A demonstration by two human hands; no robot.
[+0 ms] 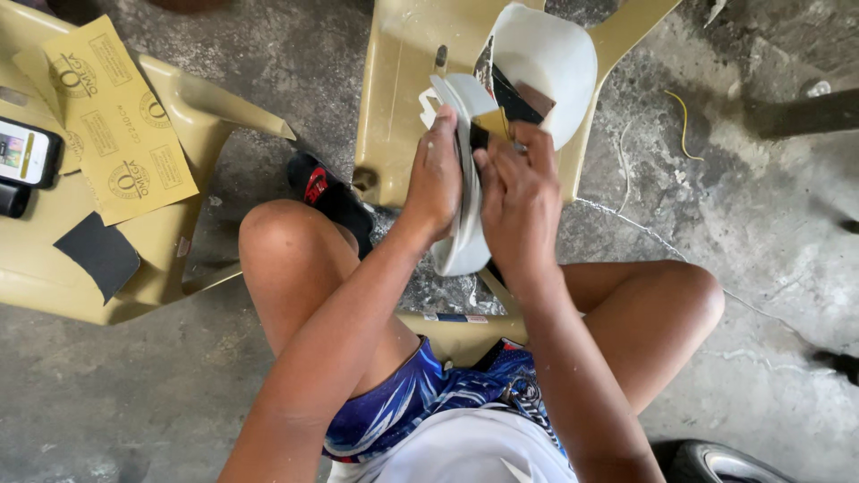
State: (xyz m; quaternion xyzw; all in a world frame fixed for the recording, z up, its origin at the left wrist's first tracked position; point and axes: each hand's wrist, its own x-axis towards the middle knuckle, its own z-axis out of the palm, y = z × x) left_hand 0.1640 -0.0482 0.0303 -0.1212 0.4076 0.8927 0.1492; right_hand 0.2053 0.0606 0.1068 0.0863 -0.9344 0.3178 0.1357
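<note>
Bare knees and blue patterned shorts (420,394) fill the bottom of the view, with the person seated over a grey concrete floor (134,394). Far left of the white panel (467,234) stands a tan plastic chair (192,107) carrying a phone (27,154), a yellow printed sandpaper sheet (121,125) and a dark sandpaper scrap (98,255). Between that chair and the panel a black and red sandal (327,190) lies on the floor.

Left hand (436,174) is clenched around the panel's left edge, holding it upright on its rim between the knees. Right hand (517,201) presses against the panel's right face, its fingers pinching a small folded piece of sandpaper (494,121) near the panel's top. Behind the panel a second tan chair (394,80) bears a larger white rounded part (550,58).

Right of the panel the floor is open, with a yellow wire (684,121) and a thin crack; a tyre edge (725,463) shows at the lower right.
</note>
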